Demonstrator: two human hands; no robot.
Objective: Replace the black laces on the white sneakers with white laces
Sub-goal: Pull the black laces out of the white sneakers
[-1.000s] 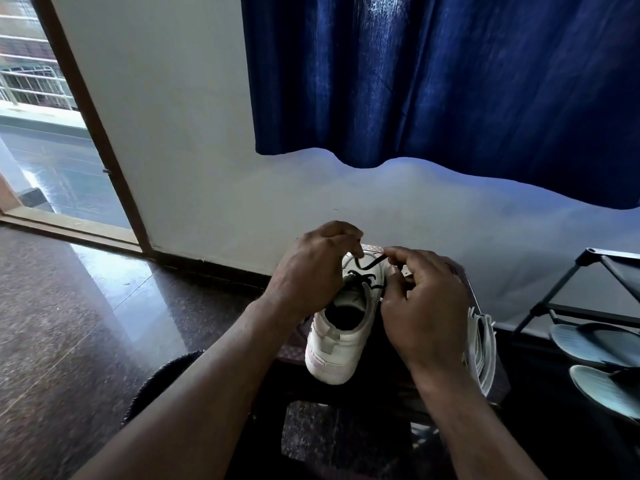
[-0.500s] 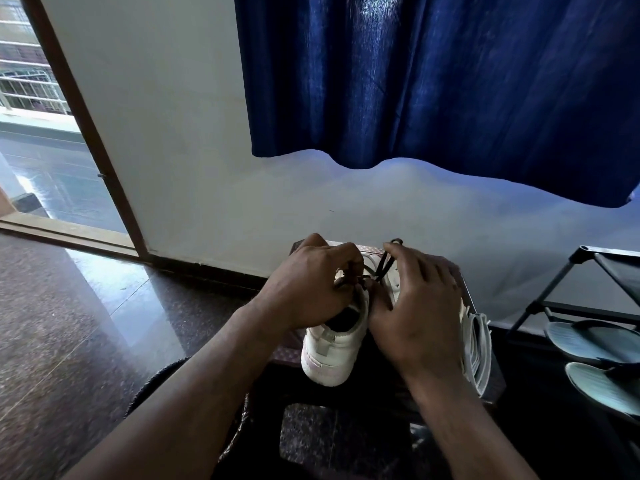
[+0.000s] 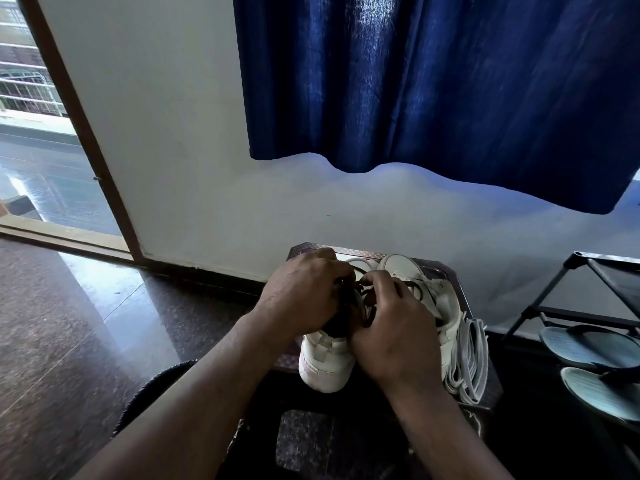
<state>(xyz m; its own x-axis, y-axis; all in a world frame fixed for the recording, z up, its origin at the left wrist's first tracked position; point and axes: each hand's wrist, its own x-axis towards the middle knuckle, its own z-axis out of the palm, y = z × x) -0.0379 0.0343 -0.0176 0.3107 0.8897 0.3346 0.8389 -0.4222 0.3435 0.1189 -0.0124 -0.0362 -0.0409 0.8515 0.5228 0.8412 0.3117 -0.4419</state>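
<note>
Fingers (image 3: 337,271) of the left hand (image 3: 304,296): curled tight, knuckles up, tips tucked down into the lacing area of the near sneaker (image 3: 325,358). Fingers (image 3: 382,280) of the right hand (image 3: 391,327): also curled, thumb side facing the left hand. The two hands are nearly touching over the shoe's tongue.

Black lace (image 3: 366,317): loose loops show in the narrow gap between the two hands, just under the fingertips. Both hands appear to pinch it, though the exact contact points are hidden by the knuckles.

Near sneaker: white, heel toward the camera, toe pointing to the wall, upright on a small dark stool (image 3: 453,275). Front half is covered by the hands.

Second sneaker (image 3: 401,266): white, just beside the first on its right, black lacing visible past the right hand's knuckles.

White laces (image 3: 467,358): a bundle lying on the stool's right edge, against the second sneaker, clear of both hands.

Surroundings: blue curtain (image 3: 433,98) on the wall above; shoe rack (image 3: 588,310) with sandals (image 3: 588,346) at right; polished stone floor (image 3: 69,323); open doorway (image 3: 41,168) at left.
</note>
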